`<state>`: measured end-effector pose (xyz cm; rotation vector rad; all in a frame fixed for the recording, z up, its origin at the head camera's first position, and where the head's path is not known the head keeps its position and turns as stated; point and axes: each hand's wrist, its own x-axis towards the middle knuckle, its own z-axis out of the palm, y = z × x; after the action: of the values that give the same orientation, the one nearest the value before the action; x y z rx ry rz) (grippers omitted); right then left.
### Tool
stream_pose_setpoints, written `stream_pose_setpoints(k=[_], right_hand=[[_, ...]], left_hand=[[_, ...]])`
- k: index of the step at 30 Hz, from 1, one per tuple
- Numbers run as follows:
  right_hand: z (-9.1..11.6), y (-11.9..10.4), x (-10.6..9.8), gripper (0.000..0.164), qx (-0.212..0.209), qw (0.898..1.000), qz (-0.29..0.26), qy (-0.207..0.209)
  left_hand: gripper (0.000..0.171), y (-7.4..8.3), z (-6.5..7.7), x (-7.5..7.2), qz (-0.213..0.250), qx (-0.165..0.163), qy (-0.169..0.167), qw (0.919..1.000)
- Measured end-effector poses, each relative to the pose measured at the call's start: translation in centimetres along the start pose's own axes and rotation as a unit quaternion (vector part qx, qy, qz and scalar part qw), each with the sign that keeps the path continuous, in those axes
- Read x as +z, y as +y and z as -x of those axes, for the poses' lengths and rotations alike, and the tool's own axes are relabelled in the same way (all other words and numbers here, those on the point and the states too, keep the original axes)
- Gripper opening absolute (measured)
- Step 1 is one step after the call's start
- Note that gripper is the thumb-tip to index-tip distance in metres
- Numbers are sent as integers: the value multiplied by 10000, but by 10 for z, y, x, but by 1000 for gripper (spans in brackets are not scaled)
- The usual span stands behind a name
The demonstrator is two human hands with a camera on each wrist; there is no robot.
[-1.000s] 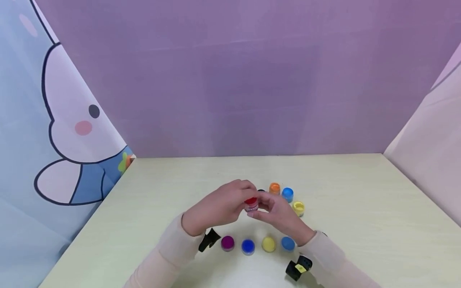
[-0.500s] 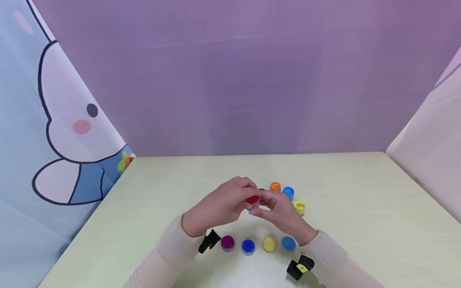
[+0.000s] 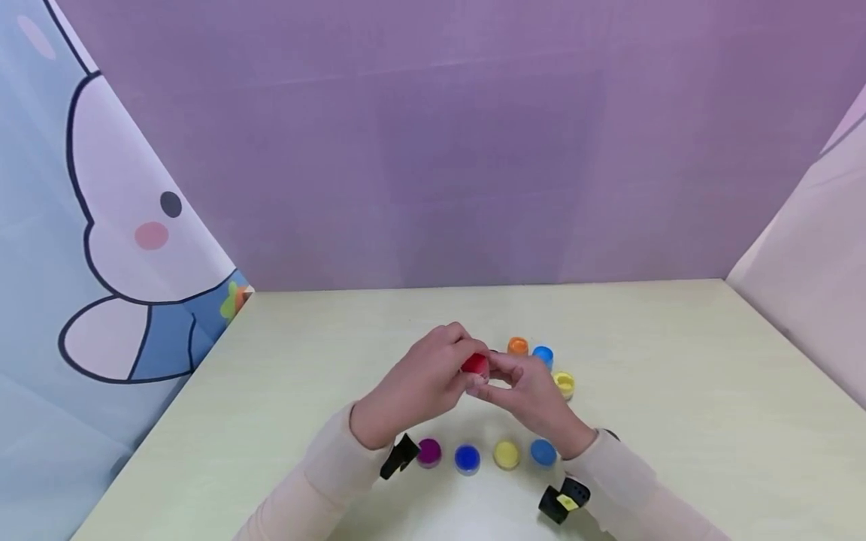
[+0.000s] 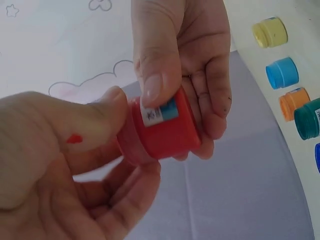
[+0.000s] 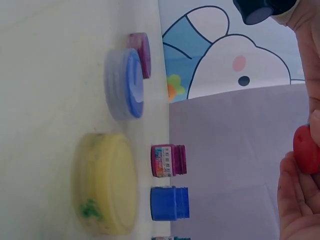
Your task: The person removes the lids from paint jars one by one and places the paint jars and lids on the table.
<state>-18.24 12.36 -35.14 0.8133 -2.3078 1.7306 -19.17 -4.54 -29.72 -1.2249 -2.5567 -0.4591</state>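
Observation:
Both hands meet around a small red paint jar [image 3: 475,365], held above the table. In the left wrist view, my left hand [image 4: 47,145] pinches the translucent rim end of the jar between thumb and fingers; a red smear shows on its thumb. My right hand [image 4: 202,60] grips the red body [image 4: 172,130], its thumb over the white and blue label. The head view shows the left hand [image 3: 422,379] and the right hand [image 3: 537,398] with fingertips close together. From the right wrist, the jar's red end [image 5: 306,150] shows between the fingers.
Paint lids lie in a near row: purple [image 3: 429,453], blue [image 3: 467,458], yellow [image 3: 506,454] and light blue [image 3: 543,452]. Farther back stand uncapped jars, among them orange [image 3: 517,346], light blue [image 3: 543,356], yellow [image 3: 564,384], green [image 4: 307,120] and purple [image 5: 168,160].
Both hands have risen slightly with the red jar and drawn closer together. The jar has tilted, so its label no longer shows in the head view. The view itself has shifted a little.

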Motion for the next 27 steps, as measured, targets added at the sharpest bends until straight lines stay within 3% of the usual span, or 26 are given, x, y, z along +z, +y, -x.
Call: stream_pose_setpoints(k=[4, 7, 9, 12, 15, 17, 21, 27], right_hand=[[0, 9, 2, 39, 71, 9998, 174, 70], [-1, 25, 2, 40, 58, 9998, 198, 48], [-1, 31, 2, 41, 19, 9999, 125, 15], [-1, 32, 1, 40, 56, 10000, -16, -7], [-1, 30, 2, 34, 135, 9998, -154, -22], [-1, 25, 2, 30, 136, 9997, -194, -41], [0, 9, 1, 28, 63, 9997, -203, -76], [2, -2, 0, 27, 137, 9997, -189, -66]], left_hand=[[32, 1, -1, 3, -88, -439, 81, 9990], [34, -2, -2, 4, -19, -492, 176, 9986], [36, -5, -2, 4, 141, -285, 208, 9993], [37, -10, -1, 3, 520, 356, 136, 9979], [41, -15, -1, 1, 835, 1036, -99, 9911], [46, -17, -1, 1, 942, 1324, -248, 9864], [50, -19, -1, 1, 947, 1394, -349, 9851], [38, -16, -1, -1, 749, 1090, -368, 9905]])
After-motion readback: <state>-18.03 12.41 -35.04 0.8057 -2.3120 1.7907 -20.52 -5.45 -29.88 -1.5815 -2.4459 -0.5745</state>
